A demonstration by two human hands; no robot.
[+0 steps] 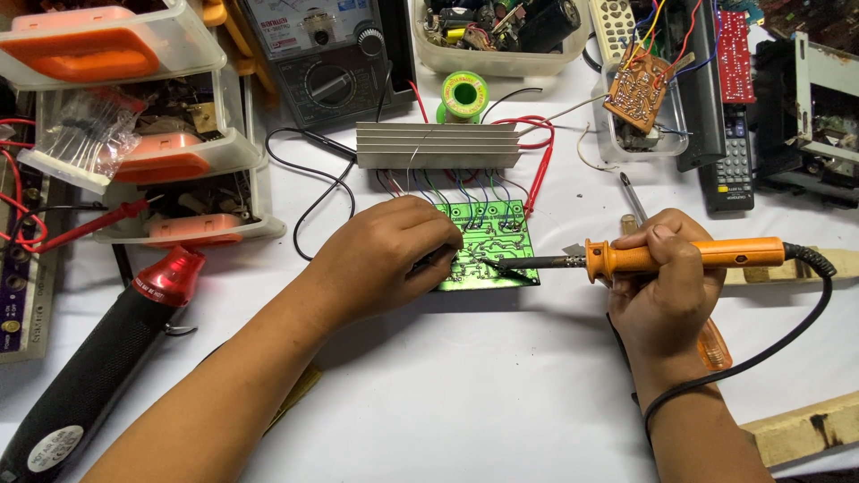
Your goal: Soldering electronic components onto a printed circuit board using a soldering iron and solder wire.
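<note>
The bench was pretty crowded. A ribbed aluminium heat sink (438,146) sat just behind the green circuit board (488,244), joined to it by a row of short coloured wires. Behind that stood an analogue multimeter (327,54), a green spool of solder (463,94) and a clear tub of parts (497,31). Stacked clear drawers with orange handles (148,116) filled the left side, with a red test probe (94,224) lying in front of them and a black-and-red heat gun (107,353) lying nearer the front edge. To the right, a small brown board (637,89) rested on a clear box, next to a black remote (729,170). A screwdriver (633,199) lay just behind the right hand.

The left hand (380,259) was curled down over the board's left edge, fingers closed on something thin and dark; couldn't tell what it was. The right hand (667,286) was wrapped firmly around the orange handle of the soldering iron (626,259), held like a pen, with the tip touching the middle of the board. Its black cord looped round the right wrist.
</note>
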